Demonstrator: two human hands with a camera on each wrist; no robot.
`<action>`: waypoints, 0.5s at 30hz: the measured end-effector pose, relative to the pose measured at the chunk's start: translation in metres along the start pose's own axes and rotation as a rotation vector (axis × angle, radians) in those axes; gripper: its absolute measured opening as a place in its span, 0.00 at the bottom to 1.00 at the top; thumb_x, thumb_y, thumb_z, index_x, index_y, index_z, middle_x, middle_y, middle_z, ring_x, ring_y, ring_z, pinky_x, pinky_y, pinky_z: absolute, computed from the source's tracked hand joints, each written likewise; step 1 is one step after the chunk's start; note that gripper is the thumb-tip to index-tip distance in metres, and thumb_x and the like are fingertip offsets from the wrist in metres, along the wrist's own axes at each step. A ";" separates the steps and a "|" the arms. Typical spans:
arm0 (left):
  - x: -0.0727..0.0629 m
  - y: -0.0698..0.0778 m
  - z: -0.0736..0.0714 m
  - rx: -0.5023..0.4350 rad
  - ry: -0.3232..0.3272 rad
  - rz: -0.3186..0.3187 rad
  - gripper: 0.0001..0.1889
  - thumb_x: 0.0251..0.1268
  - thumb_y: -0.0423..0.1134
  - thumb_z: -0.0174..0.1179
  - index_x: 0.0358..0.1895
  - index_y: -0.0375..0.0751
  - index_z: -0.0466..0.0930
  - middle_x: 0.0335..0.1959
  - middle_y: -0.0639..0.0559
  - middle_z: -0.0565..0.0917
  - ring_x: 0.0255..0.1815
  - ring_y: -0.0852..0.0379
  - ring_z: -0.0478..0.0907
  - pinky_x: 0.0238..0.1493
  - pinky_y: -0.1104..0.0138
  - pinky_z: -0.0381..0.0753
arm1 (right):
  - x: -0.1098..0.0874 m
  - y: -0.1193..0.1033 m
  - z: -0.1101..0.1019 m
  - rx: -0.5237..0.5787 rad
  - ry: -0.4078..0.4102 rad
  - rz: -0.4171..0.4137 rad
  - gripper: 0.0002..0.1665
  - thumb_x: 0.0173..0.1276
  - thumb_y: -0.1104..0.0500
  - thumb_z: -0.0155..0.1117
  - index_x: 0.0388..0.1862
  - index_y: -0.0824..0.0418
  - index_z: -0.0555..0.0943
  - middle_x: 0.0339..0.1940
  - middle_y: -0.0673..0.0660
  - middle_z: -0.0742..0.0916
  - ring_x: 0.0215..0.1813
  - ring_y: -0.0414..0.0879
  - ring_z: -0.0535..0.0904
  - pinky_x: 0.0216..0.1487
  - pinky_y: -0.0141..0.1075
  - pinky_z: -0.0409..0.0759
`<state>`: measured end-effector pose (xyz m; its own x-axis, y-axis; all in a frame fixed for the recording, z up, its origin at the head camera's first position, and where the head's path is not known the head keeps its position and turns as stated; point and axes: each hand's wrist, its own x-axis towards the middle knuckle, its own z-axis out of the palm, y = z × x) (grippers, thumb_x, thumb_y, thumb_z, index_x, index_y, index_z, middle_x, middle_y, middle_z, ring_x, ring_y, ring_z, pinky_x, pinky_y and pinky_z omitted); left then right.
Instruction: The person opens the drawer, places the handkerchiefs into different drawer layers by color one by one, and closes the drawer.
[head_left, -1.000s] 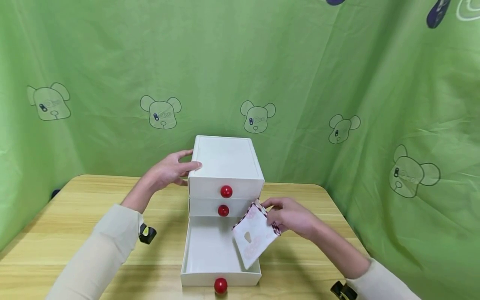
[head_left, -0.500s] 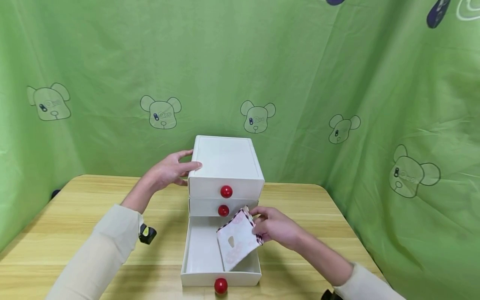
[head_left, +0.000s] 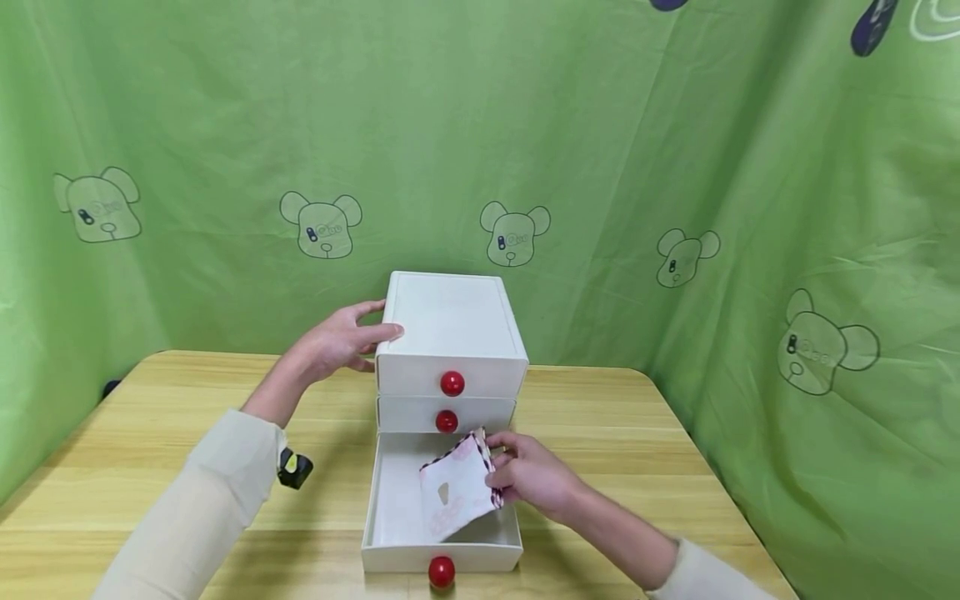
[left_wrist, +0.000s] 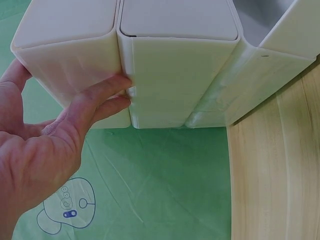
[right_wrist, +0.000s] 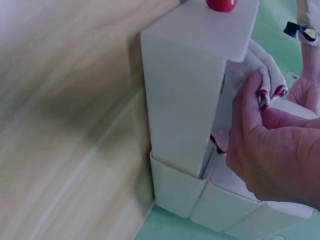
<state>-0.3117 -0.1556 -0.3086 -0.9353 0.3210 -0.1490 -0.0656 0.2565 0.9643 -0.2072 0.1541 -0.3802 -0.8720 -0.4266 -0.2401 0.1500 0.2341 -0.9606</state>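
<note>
A white three-drawer cabinet point(head_left: 453, 317) with red knobs stands on the table, its bottom drawer point(head_left: 390, 492) pulled out. My right hand point(head_left: 536, 479) pinches a folded white cloth point(head_left: 457, 487) by its checked dark-red edge, thumb on the near side. The cloth has a faint pink print and hangs tilted, its lower end inside the drawer. In the right wrist view, the drawer front partly hides the cloth point(right_wrist: 272, 67). My left hand point(head_left: 341, 337) rests against the cabinet's upper left, thumb on its top; in the left wrist view, extended fingers point(left_wrist: 102, 95) press its side.
The upper drawers are closed, their red knobs point(head_left: 452, 383) facing me. Another red knob point(head_left: 442, 572) sticks out from the bottom drawer's front. Wooden table surface point(head_left: 600, 417) surrounds the cabinet, and a green curtain point(head_left: 420, 125) with bear-head outlines hangs behind.
My right hand has moved left and slightly down with the cloth, bringing it from the drawer's right side over its middle. My left hand has stayed on the cabinet.
</note>
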 end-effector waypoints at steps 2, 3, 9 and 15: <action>0.000 0.000 0.000 -0.001 -0.001 0.000 0.50 0.71 0.48 0.63 0.84 0.46 0.35 0.72 0.32 0.71 0.72 0.34 0.70 0.68 0.46 0.78 | 0.001 0.002 0.003 0.006 0.018 0.003 0.38 0.61 0.74 0.58 0.71 0.79 0.61 0.45 0.65 0.80 0.42 0.50 0.83 0.49 0.43 0.90; 0.000 0.000 0.000 -0.001 -0.002 0.001 0.50 0.71 0.48 0.62 0.84 0.46 0.35 0.72 0.32 0.71 0.72 0.33 0.70 0.68 0.46 0.78 | 0.002 0.003 0.004 0.008 0.027 0.005 0.39 0.61 0.74 0.58 0.71 0.79 0.60 0.45 0.65 0.80 0.43 0.50 0.83 0.49 0.43 0.90; -0.001 0.000 0.000 -0.009 -0.007 0.002 0.50 0.72 0.47 0.62 0.84 0.46 0.35 0.73 0.33 0.70 0.73 0.33 0.68 0.68 0.46 0.78 | 0.008 0.009 0.010 0.016 0.035 0.014 0.38 0.60 0.74 0.58 0.71 0.79 0.61 0.47 0.66 0.79 0.44 0.51 0.84 0.51 0.44 0.90; 0.000 0.000 -0.001 -0.007 -0.008 0.006 0.49 0.72 0.48 0.62 0.84 0.46 0.35 0.73 0.33 0.70 0.73 0.33 0.68 0.68 0.45 0.78 | 0.013 0.015 0.014 -0.007 0.052 0.007 0.38 0.59 0.75 0.58 0.69 0.81 0.61 0.47 0.69 0.81 0.44 0.51 0.85 0.51 0.46 0.90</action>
<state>-0.3118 -0.1563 -0.3089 -0.9327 0.3300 -0.1454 -0.0628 0.2483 0.9666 -0.2097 0.1396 -0.3993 -0.8941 -0.3786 -0.2394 0.1533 0.2435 -0.9577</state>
